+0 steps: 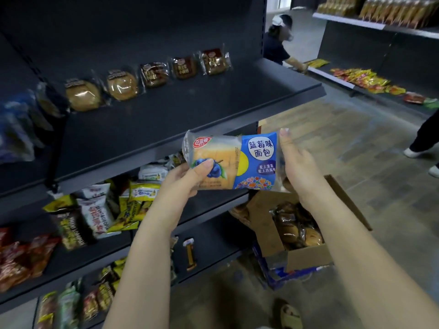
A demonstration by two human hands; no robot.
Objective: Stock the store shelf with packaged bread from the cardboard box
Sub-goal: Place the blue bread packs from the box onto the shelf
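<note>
**Blueberry pack held up to the shelf, both hands on it**

The dark shelf [190, 108] takes up most of the scene at chest height; its front half lies bare, and a row of buns [122, 85] leans against the back panel, faces turned outward so a shopper can read them. Lower tiers on the left hold mixed snacks [95, 210], piled more loosely. The box [306, 256] sits open on the floor at the right end of the unit, just below the hands, more wrapped bread showing inside; I take it to be parked there so each reach is short.

The pack [237, 160], blue and clear with a blueberry picture, is in the air in front of the shelf lip, not yet on the shelf; it is held level with its label towards the holder, seemingly to check which way it faces before it goes in with the row.

The left hand [185, 181] grips the pack's left lower corner; the right hand [301, 167] holds its right edge; one at each end keeps the soft wrapper flat and unsquashed.

The left thumb [205, 165] presses on the front by the printed berries, with the other fingers behind; the right thumb [285, 136] lies up along the edge to the top corner. Both hands are closed on the pack in a light pinch; how the hidden fingers lie I cannot tell.
</note>
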